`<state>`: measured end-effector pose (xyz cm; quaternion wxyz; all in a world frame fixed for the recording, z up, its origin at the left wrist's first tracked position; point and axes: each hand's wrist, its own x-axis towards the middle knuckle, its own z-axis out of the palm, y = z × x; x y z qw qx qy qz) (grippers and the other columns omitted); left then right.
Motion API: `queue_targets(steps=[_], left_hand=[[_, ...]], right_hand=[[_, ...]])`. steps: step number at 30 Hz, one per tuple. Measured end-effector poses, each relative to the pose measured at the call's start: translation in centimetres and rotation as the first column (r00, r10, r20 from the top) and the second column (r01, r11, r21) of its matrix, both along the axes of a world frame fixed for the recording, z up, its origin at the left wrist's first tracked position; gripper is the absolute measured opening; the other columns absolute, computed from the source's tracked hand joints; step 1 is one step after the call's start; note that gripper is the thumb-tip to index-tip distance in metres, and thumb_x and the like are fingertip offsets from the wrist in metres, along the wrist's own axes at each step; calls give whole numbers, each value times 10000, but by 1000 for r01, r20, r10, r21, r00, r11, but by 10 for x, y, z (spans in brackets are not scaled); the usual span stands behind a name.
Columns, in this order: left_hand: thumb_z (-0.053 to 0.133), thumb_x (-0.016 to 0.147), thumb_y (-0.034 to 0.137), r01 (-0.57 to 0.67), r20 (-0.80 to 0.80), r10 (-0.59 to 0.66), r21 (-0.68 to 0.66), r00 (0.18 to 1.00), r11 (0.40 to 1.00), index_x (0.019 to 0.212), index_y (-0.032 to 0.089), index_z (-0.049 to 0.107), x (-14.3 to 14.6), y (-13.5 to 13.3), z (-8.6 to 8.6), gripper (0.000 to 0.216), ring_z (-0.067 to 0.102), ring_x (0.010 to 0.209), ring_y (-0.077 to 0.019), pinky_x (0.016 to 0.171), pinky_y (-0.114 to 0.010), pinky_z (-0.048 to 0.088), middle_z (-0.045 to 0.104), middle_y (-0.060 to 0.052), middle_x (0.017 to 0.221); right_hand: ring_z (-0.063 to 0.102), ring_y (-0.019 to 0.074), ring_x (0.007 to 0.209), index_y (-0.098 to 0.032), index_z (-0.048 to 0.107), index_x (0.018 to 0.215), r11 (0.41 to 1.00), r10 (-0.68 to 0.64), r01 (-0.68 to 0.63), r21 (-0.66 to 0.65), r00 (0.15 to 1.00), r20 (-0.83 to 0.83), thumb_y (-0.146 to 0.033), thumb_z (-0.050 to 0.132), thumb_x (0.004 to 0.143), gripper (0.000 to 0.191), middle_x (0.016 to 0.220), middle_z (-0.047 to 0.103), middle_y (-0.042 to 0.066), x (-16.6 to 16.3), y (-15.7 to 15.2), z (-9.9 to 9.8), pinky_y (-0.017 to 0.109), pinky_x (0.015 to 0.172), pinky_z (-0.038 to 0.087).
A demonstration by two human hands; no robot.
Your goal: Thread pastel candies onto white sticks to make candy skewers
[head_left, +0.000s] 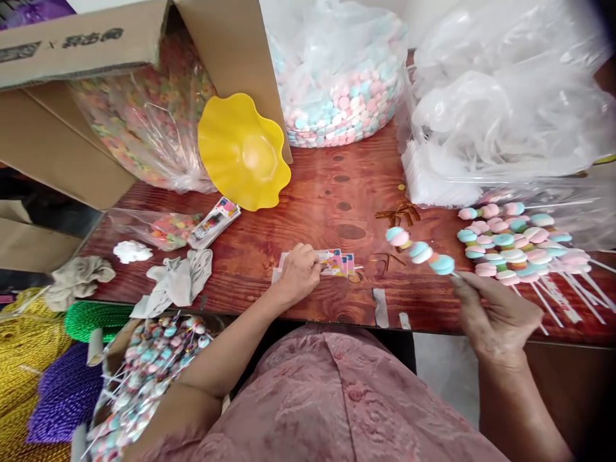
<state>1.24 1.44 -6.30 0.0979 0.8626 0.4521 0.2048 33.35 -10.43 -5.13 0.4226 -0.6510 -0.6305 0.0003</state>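
Observation:
My right hand [500, 314] is closed round the white stick of a marshmallow skewer [421, 252], which points up and left over the table. Blue, pink and white marshmallows with small gummy pieces between them are threaded along it. My left hand [301, 273] lies on a few flat printed plastic bags [332, 262], its fingers curled and pinching at them; the fingertips are partly hidden. More marshmallow skewers [522, 240] lie heaped to the right, just beyond my right hand. Brown twist ties [397, 215] are scattered near the held skewer.
A yellow wavy bowl [245, 151] leans by a cardboard box [231, 51] holding bagged gummies. A big bag of marshmallows [337, 96] stands at the back. Clear plastic bags [505, 122] pile at right. Wrapped skewers [158, 359] fill a box below left. Crumpled gloves [178, 279] lie left.

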Motion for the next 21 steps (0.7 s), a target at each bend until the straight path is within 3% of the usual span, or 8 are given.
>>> queue_targets(steps=[3,7,12,21], left_hand=[[565,936,246,37,22,-36,-23,999,999,794,172,656,-6,0,-1,184,539,824,-192,759,-328,448,634,-64,825],[537,947,240,99,-54,-100,-34,993,995,951,166,679,-20,-7,1,160,545,926,-215,845,-354,471,660,-96,1014],[463,944,149,59,21,-59,-38,998,997,797,166,671,-24,-7,-5,255,550,850,-188,788,-324,470,649,-81,890],[589,871,188,32,286,25,-193,958,981,672,178,606,-22,1,-6,200,564,759,-157,752,-309,461,620,-29,758]], right_hand=[[680,197,698,-267,719,932,995,102,-102,14,995,9,-279,654,883,83,812,734,27,-14,4,8,339,692,539],[695,182,690,-246,713,889,983,172,-171,-61,985,4,-301,632,900,99,803,747,22,-21,7,6,320,677,554],[702,173,702,-242,726,901,966,248,-248,-75,969,-9,-269,637,896,93,809,751,13,-27,9,-4,302,684,556],[693,184,694,-238,730,895,948,312,-307,-81,948,54,-282,627,901,112,794,744,29,-27,26,0,317,671,546]])
